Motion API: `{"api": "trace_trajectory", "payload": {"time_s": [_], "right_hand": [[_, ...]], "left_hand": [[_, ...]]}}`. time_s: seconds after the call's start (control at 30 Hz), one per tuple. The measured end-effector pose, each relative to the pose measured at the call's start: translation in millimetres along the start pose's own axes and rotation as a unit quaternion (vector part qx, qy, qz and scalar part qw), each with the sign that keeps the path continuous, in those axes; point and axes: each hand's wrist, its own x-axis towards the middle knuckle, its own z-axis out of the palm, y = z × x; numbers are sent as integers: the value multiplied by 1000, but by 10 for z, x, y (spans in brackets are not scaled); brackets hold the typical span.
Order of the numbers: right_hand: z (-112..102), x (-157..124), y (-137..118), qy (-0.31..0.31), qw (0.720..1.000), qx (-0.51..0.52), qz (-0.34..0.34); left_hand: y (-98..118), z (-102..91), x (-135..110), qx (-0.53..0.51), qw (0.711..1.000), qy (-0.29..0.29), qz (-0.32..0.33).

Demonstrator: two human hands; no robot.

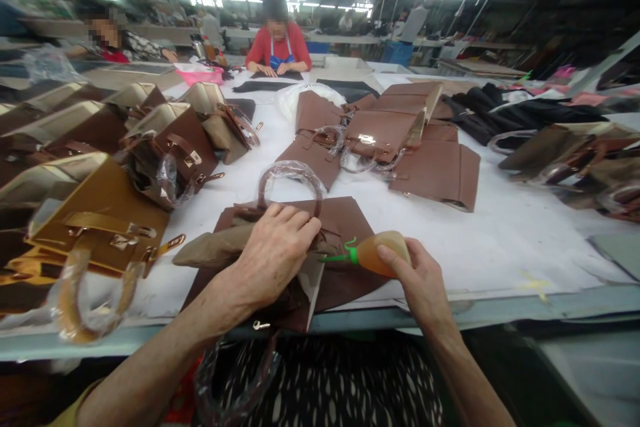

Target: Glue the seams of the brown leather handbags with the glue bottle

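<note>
A brown handbag (350, 220) lies spread on the table in front of me, with its olive-brown lining (215, 247) bulging out on the left. One plastic-wrapped handle (290, 170) arches up behind it; another wrapped handle (235, 387) hangs over the table's front edge. My left hand (280, 247) is closed on the bag's middle, fingers curled over its edge; exactly which layer they grip is hidden. In my right hand (420, 273) is a glue bottle (383, 252) with amber contents and a green nozzle. It is tilted left, its tip at the bag's opened edge beside my left hand.
Several brown bags stand at left behind a mustard bag (110, 213). More brown bags (385, 130) lie piled beyond my work, and others (575, 153) sit at right. A co-worker in red (279, 47) works across the table, near a pink basket (200, 73). Dark material (495, 110) lies back right.
</note>
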Motion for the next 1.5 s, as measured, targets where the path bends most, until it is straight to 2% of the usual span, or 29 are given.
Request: {"api": "trace_trajectory", "payload": {"time_s": [0.27,0.67,1.03,1.3,1.5], "right_hand": [[-57,-147,-85,-57,997,39,35],[-124,-336,-212,-89,992,64,62],[-131,-414,-162,-55,991,98,65],[-96,-447,-151,-57,992,85,71],[-115,-519,-117,-87,986,113,81]], "left_hand": [[17,-23,-5,5,1000,-11,1],[25,-9,-5,15,1000,-4,1],[43,-41,29,19,1000,-8,-1],[50,-43,20,28,1000,4,10],[54,-49,19,33,999,-4,8]]}}
